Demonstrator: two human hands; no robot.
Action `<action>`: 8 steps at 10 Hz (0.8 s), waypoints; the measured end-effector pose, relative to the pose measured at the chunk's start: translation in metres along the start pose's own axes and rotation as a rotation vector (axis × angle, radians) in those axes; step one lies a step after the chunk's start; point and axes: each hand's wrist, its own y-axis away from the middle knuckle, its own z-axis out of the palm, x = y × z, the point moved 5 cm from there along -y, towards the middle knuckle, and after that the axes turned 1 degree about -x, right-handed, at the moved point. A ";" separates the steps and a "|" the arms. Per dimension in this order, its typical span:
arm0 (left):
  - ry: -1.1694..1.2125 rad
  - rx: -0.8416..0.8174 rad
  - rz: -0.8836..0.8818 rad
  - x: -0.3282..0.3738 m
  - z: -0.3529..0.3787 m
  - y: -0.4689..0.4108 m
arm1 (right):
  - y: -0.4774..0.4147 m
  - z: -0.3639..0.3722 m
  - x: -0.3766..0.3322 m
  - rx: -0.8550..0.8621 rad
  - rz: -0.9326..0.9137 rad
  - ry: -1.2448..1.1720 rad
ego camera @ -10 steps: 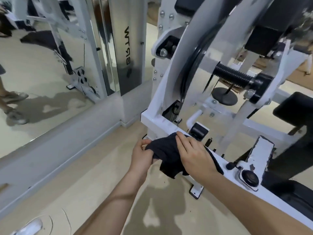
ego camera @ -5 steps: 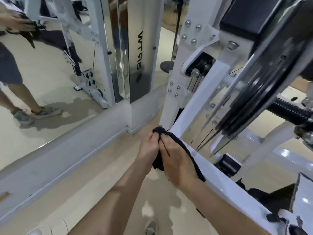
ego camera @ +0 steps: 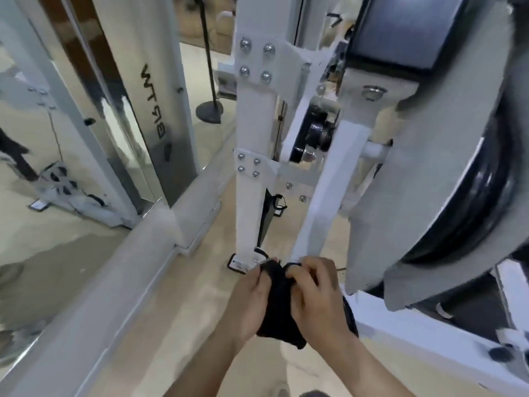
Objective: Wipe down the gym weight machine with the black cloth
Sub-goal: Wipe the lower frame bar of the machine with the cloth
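Two hands work low down at the foot of the white gym weight machine [ego camera: 253, 133], both of them on the black cloth [ego camera: 279, 306]. The left hand [ego camera: 247, 299] has its fingers curled around the cloth's left side, and the thumb lies along the top of the bunch. The right hand [ego camera: 313, 296] clutches the other side, its fingers bent tight into the fabric. The cloth is bunched between the two palms, just where the slanted strut [ego camera: 323, 202] comes down to meet the lower rail [ego camera: 429, 333]. Its loose end hangs below the wrists, and a dark strip of it shows past the right wrist against the rail. Whether the bunch is actually pressed to the metal I cannot tell from here.

Just left of the hands, the upright post lands on a small foot plate [ego camera: 237, 263] on the beige floor [ego camera: 183, 310]. Shiny bolts [ego camera: 254, 61] sit in groups of four on the post's brackets. To the right, close overhead, a big black pulley wheel [ego camera: 472, 213] sits inside its pale guard, with a black pad [ego camera: 400, 32] above it. A wall mirror [ego camera: 57, 133] runs along the left, and a thin black stand with a round base [ego camera: 209, 111] stands farther back.
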 end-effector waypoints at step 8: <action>-0.846 0.009 1.640 0.238 -0.041 -0.035 | -0.132 -0.015 -0.014 0.501 0.610 0.237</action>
